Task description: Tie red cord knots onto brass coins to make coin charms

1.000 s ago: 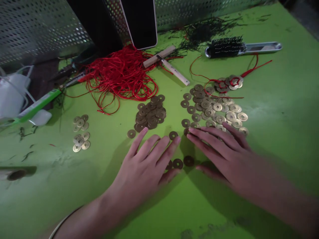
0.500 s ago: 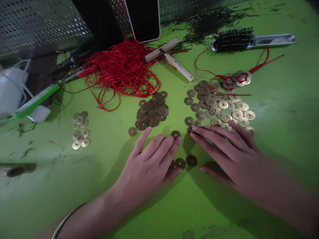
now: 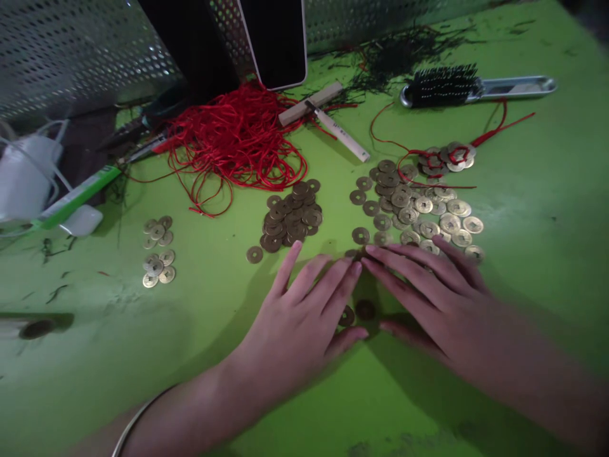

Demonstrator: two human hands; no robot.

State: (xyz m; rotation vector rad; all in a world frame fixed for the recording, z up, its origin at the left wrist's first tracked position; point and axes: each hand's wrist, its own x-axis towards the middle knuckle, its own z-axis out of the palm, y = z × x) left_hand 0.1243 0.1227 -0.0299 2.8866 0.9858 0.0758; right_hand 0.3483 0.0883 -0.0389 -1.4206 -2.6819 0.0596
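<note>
Both hands lie palm down over the green table, fingers spread and pointing inward. My left hand (image 3: 304,304) is open, its index fingertip close to my right hand's fingertips. My right hand (image 3: 428,285) is open too, partly covering the front of a loose spread of brass coins (image 3: 404,197) with square holes. Near the meeting fingertips lies a dark coin (image 3: 352,254), mostly hidden. Below, between the thumbs and fingers, rest a single coin (image 3: 365,310) and another coin (image 3: 348,315) half under my left hand. A heaped coin pile (image 3: 290,216) sits beyond my left fingers.
Red cord (image 3: 238,139) lies tangled behind the coin pile. A hairbrush (image 3: 442,89) and coins tied with red cord (image 3: 457,155) are at back right. Two small coin clusters (image 3: 159,268) sit at left. A white-handled tool (image 3: 340,133) leans on a wooden block (image 3: 311,103).
My left hand has slid right, and its fingertips now nearly meet those of my right hand. It covers more of the coins between the hands. My right hand has hardly moved.
</note>
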